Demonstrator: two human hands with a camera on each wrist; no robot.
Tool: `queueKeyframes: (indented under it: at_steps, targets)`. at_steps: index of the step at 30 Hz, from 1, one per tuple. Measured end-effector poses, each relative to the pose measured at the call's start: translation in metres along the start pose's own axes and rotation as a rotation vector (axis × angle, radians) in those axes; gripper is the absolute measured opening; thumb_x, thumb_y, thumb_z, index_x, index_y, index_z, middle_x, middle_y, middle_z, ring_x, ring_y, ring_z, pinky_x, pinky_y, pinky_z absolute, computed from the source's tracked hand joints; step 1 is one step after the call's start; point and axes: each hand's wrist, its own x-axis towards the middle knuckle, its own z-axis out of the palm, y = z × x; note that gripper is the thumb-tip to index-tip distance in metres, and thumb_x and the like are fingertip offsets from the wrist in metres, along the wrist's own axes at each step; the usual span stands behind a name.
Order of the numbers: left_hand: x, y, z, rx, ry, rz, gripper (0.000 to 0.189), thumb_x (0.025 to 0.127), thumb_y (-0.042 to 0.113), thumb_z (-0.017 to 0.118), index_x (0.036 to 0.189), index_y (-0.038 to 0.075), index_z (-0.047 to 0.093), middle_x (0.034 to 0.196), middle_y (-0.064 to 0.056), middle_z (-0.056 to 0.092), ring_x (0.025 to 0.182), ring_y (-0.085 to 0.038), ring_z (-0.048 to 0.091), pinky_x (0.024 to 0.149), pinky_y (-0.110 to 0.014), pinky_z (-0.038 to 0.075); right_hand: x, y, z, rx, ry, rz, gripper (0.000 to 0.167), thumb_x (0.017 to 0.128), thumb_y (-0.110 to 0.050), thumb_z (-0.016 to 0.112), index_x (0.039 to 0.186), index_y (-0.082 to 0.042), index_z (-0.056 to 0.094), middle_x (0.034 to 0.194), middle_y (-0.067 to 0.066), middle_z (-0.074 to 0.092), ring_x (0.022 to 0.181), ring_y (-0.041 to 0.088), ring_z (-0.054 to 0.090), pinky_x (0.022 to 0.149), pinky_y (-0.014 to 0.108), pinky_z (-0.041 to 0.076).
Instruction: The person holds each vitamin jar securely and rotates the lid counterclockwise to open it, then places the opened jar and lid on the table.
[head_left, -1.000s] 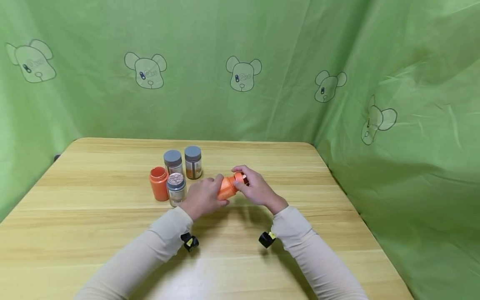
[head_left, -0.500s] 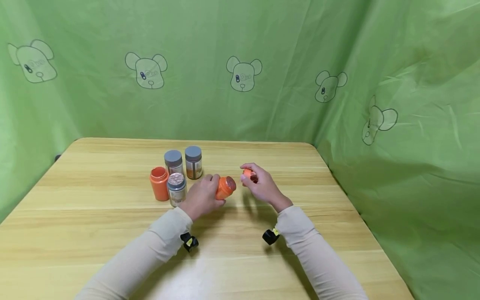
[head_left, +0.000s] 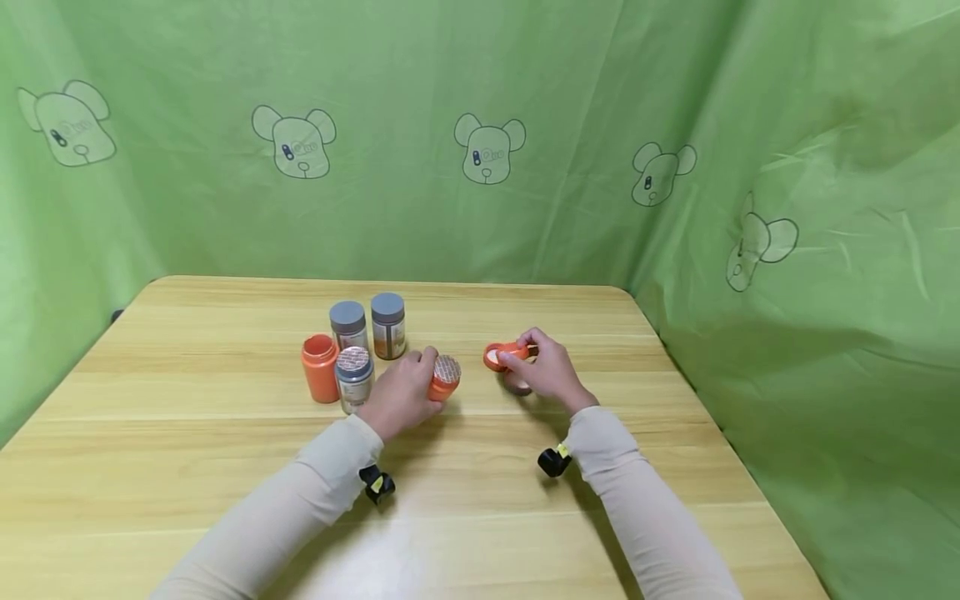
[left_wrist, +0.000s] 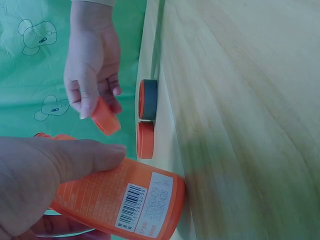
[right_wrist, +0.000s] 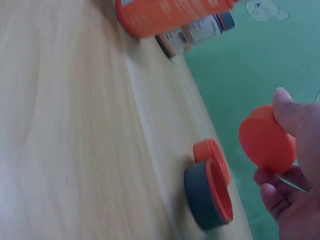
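Note:
My left hand (head_left: 397, 393) grips an orange bottle (left_wrist: 120, 200), its thumb along the side. A silvery printed seal (head_left: 447, 368) covers the bottle's mouth, and a barcode label (left_wrist: 145, 207) shows low on it. The bottle's base is at or just above the tabletop; I cannot tell which. My right hand (head_left: 551, 372) pinches an orange cap (right_wrist: 267, 140) by its rim, above the table. Below that hand, an orange cap (left_wrist: 145, 140) and a dark grey cap (right_wrist: 202, 195) with an orange inside lie side by side, partly hidden in the head view.
Left of my left hand stand an open orange bottle (head_left: 321, 371), a jar with a printed seal (head_left: 355, 385) and two jars with grey lids, the nearer (head_left: 348, 321) and the farther (head_left: 388, 327). Green curtains (head_left: 405, 225) hang behind and right of the wooden table (head_left: 465, 508).
The orange cap has come off the bottle and moved right in my right hand, towards the caps on the table. My left hand has turned the bottle more upright, bringing its sealed mouth into view.

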Motion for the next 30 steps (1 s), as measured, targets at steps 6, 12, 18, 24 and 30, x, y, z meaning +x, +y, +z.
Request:
queueKeyframes:
  at_steps: [6,12,18,24,30]
  targets:
    - [-0.001,-0.002,-0.001,-0.007,0.015,0.029,0.069,0.071,0.018,0.087,0.123,0.0,0.046,0.098,-0.018,0.062,0.082,-0.029,0.064,0.069,-0.04,0.054,0.006,0.015,-0.006,-0.054,0.029,0.095,0.031,0.088,-0.032,0.073,0.091,-0.008,0.053,0.101,0.011,0.061,0.098,0.027,0.059,0.076,0.035,0.046]
    - [0.0,-0.003,-0.004,-0.032,-0.012,0.007,0.069,0.071,0.017,0.086,0.124,0.002,0.044,0.097,-0.017,0.062,0.081,-0.028,0.063,0.067,-0.039,0.054,0.015,0.03,-0.009,-0.148,0.067,0.116,0.031,0.087,-0.035,0.074,0.084,-0.01,0.056,0.087,0.009,0.06,0.083,0.025,0.055,0.074,0.035,0.044]
    - [0.001,-0.003,-0.006,-0.033,-0.037,-0.026,0.072,0.071,0.018,0.087,0.126,0.004,0.043,0.103,-0.017,0.059,0.085,-0.028,0.062,0.071,-0.041,0.054,0.019,0.038,-0.01,-0.192,0.051,0.124,0.03,0.087,-0.035,0.073,0.081,-0.01,0.058,0.084,0.008,0.061,0.081,0.025,0.056,0.072,0.036,0.045]
    - [0.002,-0.003,-0.007,-0.005,-0.034,-0.038,0.07,0.075,0.023,0.084,0.128,0.004,0.043,0.103,-0.019,0.058,0.084,-0.031,0.063,0.071,-0.042,0.054,0.022,0.043,-0.01,-0.223,0.04,0.144,0.024,0.088,-0.029,0.073,0.08,-0.009,0.062,0.083,0.008,0.062,0.079,0.025,0.055,0.072,0.036,0.044]
    - [0.002,-0.004,-0.009,0.006,-0.018,-0.038,0.057,0.082,0.03,0.079,0.12,0.003,0.047,0.1,-0.018,0.058,0.083,-0.03,0.063,0.07,-0.041,0.054,0.022,0.048,-0.008,-0.249,0.032,0.147,0.023,0.087,-0.028,0.073,0.081,-0.008,0.063,0.086,0.009,0.064,0.081,0.026,0.055,0.074,0.037,0.044]
